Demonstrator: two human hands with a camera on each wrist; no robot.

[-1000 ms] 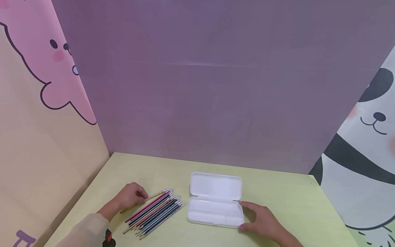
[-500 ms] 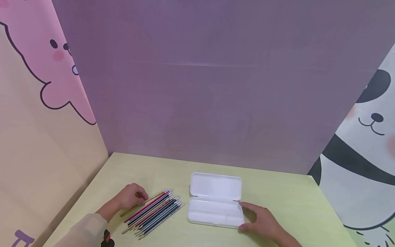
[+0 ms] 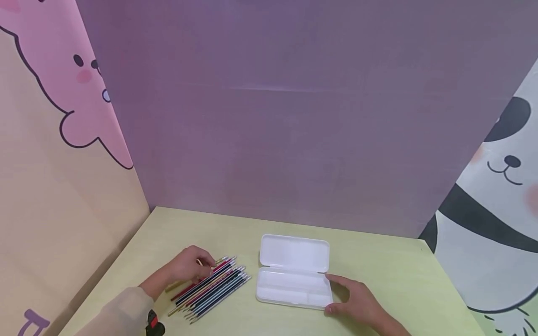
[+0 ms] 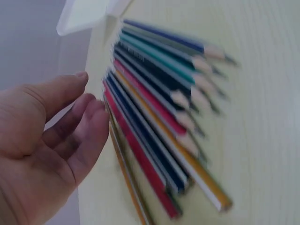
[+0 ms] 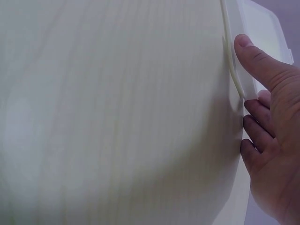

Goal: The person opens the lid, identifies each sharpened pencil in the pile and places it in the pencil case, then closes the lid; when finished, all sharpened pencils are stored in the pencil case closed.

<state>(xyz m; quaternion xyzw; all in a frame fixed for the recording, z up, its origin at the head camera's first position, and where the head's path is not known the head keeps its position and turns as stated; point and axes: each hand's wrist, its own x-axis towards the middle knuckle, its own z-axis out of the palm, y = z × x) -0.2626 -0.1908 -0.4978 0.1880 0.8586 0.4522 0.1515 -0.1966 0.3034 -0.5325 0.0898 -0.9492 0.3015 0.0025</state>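
Observation:
My left hand (image 3: 190, 266) hovers at the upper left edge of a bundle of pencils (image 3: 214, 289). In the left wrist view the thumb and bent fingers (image 4: 96, 126) stand apart with nothing between them, the fingertips close by the eraser ends of a gold pencil (image 4: 125, 171) and a red pencil (image 4: 145, 164). The pencils lie side by side, sharpened tips mostly towards me. A white plastic pencil case (image 3: 294, 284) lies with its lid up and nothing inside. My right hand (image 3: 357, 301) holds its right end, thumb at the near corner and index finger at the hinge side.
The pale yellow table (image 3: 378, 261) bears the case in the middle and the pencils left of it. A purple panel (image 3: 286, 140) rises behind its far edge. Side walls carry a pink cartoon animal (image 3: 50, 56) and a cartoon panda (image 3: 504, 224).
My left hand has moved slightly right and away from me, from the gold pencil to over the red ones. The right hand and the case have stayed in place.

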